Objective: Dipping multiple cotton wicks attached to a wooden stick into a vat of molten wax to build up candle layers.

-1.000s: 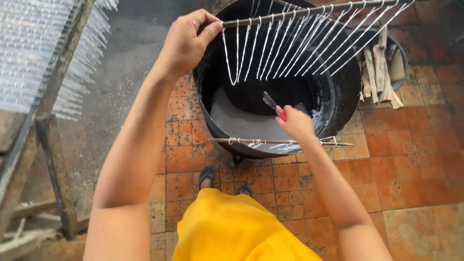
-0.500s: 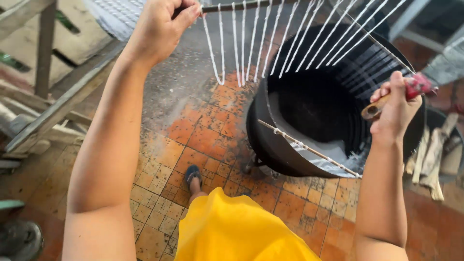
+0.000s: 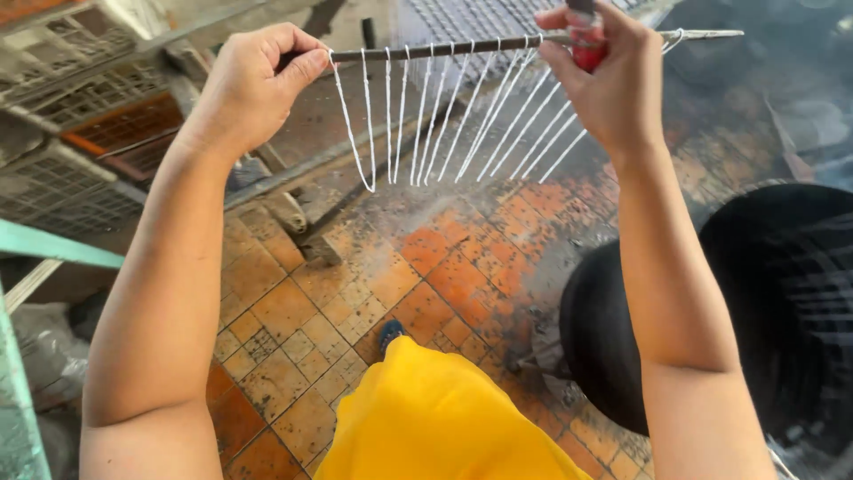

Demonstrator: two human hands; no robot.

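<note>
Rod (image 3: 462, 48) w/ white strings | L grip (image 3: 253, 84) fisted on end | R grip (image 3: 604, 76) closed round rod

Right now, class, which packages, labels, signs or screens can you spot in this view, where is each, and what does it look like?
No packages, labels, signs or screens are in view.
The nearest thing to one is a small red object with a dark top, gripped in the right hand against the thin rod; no label can be made out on it.
</note>
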